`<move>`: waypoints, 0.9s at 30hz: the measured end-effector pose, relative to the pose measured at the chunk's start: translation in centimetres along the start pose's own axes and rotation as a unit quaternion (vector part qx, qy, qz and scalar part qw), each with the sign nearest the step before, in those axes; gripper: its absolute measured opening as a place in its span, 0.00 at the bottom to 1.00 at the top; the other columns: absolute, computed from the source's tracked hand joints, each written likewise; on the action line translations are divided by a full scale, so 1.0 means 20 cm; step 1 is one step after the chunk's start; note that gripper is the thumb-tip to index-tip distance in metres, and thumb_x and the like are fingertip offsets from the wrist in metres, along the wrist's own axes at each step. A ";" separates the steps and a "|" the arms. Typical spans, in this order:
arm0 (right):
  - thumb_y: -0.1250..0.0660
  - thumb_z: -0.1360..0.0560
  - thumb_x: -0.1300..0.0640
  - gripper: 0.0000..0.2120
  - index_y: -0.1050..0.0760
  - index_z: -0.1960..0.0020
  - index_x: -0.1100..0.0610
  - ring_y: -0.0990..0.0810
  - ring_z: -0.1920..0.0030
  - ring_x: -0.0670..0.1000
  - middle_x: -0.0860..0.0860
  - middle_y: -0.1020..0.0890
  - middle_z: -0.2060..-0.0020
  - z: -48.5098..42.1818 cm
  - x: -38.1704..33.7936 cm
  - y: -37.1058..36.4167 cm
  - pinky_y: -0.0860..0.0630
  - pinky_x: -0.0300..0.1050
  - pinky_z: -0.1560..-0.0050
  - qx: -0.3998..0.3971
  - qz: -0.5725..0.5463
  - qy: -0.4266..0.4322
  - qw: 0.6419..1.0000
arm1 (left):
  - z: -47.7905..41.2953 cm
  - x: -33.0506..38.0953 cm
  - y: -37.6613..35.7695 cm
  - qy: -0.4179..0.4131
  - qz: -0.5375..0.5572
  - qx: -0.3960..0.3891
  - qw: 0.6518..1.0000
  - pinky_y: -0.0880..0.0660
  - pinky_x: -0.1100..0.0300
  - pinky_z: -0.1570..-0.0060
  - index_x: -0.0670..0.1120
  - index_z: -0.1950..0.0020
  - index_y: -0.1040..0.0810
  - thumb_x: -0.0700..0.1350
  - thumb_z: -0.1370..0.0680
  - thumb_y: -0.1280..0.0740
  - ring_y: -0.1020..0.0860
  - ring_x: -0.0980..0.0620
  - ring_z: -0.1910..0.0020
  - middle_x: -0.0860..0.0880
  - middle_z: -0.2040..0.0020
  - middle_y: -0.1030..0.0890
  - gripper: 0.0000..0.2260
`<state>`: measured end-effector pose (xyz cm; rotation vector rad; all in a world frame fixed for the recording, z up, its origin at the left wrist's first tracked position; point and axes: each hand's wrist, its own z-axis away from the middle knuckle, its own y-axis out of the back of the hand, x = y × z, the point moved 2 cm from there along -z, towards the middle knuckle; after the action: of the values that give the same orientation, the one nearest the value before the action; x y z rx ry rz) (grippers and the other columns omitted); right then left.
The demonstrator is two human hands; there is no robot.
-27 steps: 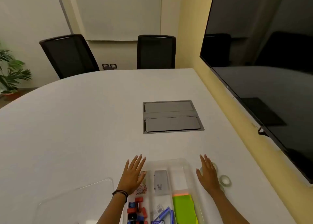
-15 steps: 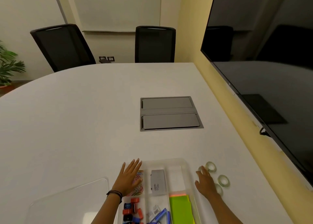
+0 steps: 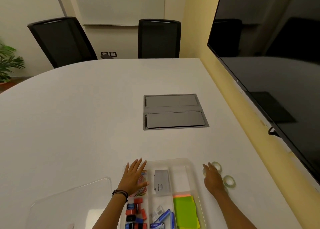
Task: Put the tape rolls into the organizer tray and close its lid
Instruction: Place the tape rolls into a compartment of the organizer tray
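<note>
A clear plastic organizer tray sits at the near edge of the white table, its lid off. My left hand lies flat and open over the tray's far-left compartment of coloured paper clips. My right hand rests on the table just right of the tray, fingers down among small clear tape rolls. One tape roll shows beyond my fingertips, another tape roll lies to the right of the hand. A third is partly hidden under my fingers. The clear lid lies flat to the left.
The tray holds a grey staple box, green sticky notes, red and blue sharpeners and blue staple packs. A grey cable hatch is set in the table's middle. A large dark screen hangs along the right wall. Two black chairs stand beyond.
My right hand has slid back and slightly left, uncovering the tape rolls it lay over. The left hand stays on the tray. The view has tilted a little.
</note>
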<state>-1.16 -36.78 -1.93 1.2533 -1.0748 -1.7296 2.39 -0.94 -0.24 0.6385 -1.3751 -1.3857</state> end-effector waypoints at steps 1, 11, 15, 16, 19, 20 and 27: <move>0.40 0.30 0.73 0.25 0.34 0.33 0.63 0.36 0.30 0.62 0.63 0.34 0.31 0.00 0.01 -0.01 0.30 0.58 0.36 -0.008 0.013 0.006 1.000 | 0.00 0.01 0.00 -0.001 0.005 0.003 1.000 0.37 0.43 0.44 0.51 0.24 0.56 0.72 0.27 0.57 0.37 0.46 0.35 0.43 0.35 0.25 0.37; 0.25 0.46 0.75 0.25 0.22 0.52 0.60 0.18 0.60 0.59 0.58 0.20 0.58 0.07 0.01 -0.03 0.22 0.50 0.72 -0.040 0.122 0.005 0.992 | -0.03 0.02 0.00 0.024 -0.021 0.020 0.999 0.26 0.44 0.51 0.47 0.24 0.57 0.69 0.26 0.62 0.30 0.44 0.38 0.43 0.38 0.23 0.37; 0.43 0.28 0.71 0.18 0.30 0.40 0.59 0.27 0.44 0.59 0.58 0.27 0.43 0.07 -0.07 0.01 0.26 0.51 0.51 -0.024 0.108 0.007 0.994 | -0.04 0.02 -0.01 0.026 -0.026 0.023 0.999 0.25 0.43 0.53 0.46 0.24 0.57 0.69 0.26 0.63 0.35 0.44 0.38 0.42 0.39 0.23 0.37; 0.43 0.27 0.69 0.19 0.32 0.38 0.59 0.28 0.43 0.58 0.59 0.28 0.42 0.06 -0.08 0.02 0.26 0.51 0.50 -0.021 0.097 -0.014 0.995 | -0.04 0.02 -0.01 0.026 -0.024 0.023 0.999 0.25 0.43 0.53 0.46 0.24 0.58 0.69 0.26 0.63 0.33 0.43 0.38 0.42 0.39 0.23 0.37; 0.35 0.28 0.64 0.20 0.32 0.37 0.59 0.28 0.43 0.60 0.61 0.28 0.43 0.04 -0.18 0.12 0.25 0.51 0.51 0.042 -0.033 -0.073 0.996 | -0.05 0.03 -0.01 0.024 -0.021 0.026 0.999 0.24 0.43 0.55 0.45 0.24 0.58 0.68 0.26 0.64 0.23 0.43 0.43 0.42 0.40 0.21 0.37; 0.33 0.29 0.63 0.20 0.31 0.38 0.59 0.28 0.44 0.60 0.61 0.28 0.43 0.03 -0.23 0.15 0.25 0.50 0.52 0.079 -0.105 -0.077 0.988 | -0.05 0.03 -0.01 0.023 -0.018 0.027 0.999 0.24 0.43 0.55 0.45 0.24 0.58 0.68 0.26 0.64 0.22 0.43 0.45 0.42 0.40 0.21 0.37; 0.33 0.28 0.55 0.19 0.31 0.38 0.55 0.27 0.45 0.52 0.53 0.25 0.46 0.00 -0.57 0.18 0.27 0.44 0.46 0.004 -0.166 0.144 0.975 | -0.04 0.01 -0.01 0.033 -0.002 0.026 0.999 0.24 0.44 0.54 0.45 0.24 0.58 0.69 0.33 0.51 0.25 0.42 0.41 0.43 0.40 0.22 0.44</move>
<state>2.11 -27.79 5.30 1.7058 -0.7337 -1.7104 2.95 -1.38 -0.44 0.7150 -1.3613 -1.3253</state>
